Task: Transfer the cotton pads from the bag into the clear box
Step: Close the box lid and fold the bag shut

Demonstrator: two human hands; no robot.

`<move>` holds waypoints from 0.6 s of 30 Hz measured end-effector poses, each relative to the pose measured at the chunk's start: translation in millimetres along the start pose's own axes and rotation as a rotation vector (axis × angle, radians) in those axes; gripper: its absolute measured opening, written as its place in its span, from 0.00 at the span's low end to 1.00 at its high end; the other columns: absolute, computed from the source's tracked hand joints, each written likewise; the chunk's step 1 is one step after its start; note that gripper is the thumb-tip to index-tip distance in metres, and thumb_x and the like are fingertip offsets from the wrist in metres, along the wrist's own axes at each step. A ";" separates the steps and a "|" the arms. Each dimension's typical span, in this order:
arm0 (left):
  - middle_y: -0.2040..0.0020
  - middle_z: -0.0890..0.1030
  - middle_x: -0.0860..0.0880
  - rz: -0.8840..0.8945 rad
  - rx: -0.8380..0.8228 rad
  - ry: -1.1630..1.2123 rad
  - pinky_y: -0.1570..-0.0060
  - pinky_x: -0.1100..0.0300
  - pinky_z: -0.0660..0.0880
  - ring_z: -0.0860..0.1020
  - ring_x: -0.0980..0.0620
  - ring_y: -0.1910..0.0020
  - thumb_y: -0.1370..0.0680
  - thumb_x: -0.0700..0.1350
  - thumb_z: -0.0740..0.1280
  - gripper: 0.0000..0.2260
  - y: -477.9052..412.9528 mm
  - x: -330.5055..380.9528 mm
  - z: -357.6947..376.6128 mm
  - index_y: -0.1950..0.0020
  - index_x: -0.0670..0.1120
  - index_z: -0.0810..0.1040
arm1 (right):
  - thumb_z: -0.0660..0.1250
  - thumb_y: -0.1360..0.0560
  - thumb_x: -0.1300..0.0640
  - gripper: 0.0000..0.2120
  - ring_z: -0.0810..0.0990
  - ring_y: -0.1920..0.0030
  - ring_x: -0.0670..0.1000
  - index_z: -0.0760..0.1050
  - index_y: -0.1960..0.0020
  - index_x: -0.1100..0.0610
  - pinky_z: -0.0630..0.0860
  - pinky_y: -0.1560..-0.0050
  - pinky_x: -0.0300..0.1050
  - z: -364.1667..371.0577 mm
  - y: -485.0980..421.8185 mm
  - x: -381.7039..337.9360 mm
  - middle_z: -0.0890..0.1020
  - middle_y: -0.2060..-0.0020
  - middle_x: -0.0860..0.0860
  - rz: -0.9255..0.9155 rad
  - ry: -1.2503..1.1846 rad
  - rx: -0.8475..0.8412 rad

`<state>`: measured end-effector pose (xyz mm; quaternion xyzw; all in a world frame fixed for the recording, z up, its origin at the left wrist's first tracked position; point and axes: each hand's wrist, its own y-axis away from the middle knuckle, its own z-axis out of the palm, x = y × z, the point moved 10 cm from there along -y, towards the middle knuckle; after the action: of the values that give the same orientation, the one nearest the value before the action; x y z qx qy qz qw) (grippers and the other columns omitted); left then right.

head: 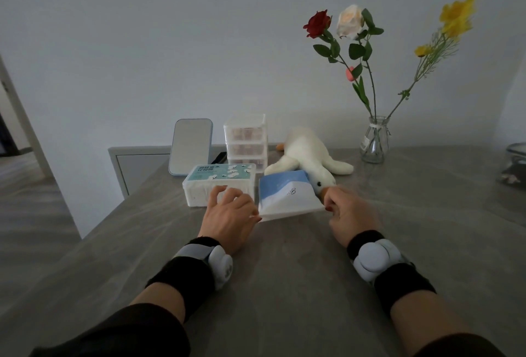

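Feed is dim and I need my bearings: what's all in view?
table: one, grey, under everything
bag: one, blue and white, centre
box: one, clear, teal label, left of bag
mirror: one, blue rim, behind box
drawers: one stack, clear, behind box
toy duck: one, white, behind bag
vase: one, clear glass, back right
flowers: several, red, white, yellow, in vase
jar: one, glass, right edge
left hand: one, resting on box
right hand: one, pinching bag's corner

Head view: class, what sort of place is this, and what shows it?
Likely a home dressing table: a standing mirror, clear drawers and a bag of cotton pads on a grey table, with a plush goose and a vase of flowers.
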<state>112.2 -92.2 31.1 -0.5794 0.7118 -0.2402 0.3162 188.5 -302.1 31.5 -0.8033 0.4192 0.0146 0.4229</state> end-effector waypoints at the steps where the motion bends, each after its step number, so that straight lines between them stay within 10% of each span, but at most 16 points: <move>1: 0.59 0.80 0.57 0.008 -0.002 -0.007 0.40 0.46 0.64 0.77 0.49 0.52 0.25 0.56 0.61 0.13 0.7 1.1 0.2 0.62 0.52 0.81 | 0.64 0.36 0.71 0.16 0.71 0.66 0.52 0.67 0.64 0.51 0.72 0.67 0.47 0.8 -0.2 1.2 0.71 0.66 0.45 0.008 0.004 -0.004; 18: 0.59 0.80 0.56 -0.073 -0.088 0.033 0.38 0.49 0.61 0.78 0.50 0.53 0.27 0.57 0.63 0.11 6.4 -5.3 5.4 0.58 0.53 0.80 | 0.71 0.33 0.62 0.11 0.71 0.55 0.52 0.72 0.56 0.53 0.69 0.58 0.47 2.1 -1.9 -14.2 0.72 0.57 0.46 -0.115 0.074 0.021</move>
<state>112.5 -85.5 23.9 -0.6143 0.7051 -0.2295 0.2698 181.3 -290.7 36.9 -0.8217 0.3877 -0.0439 0.4155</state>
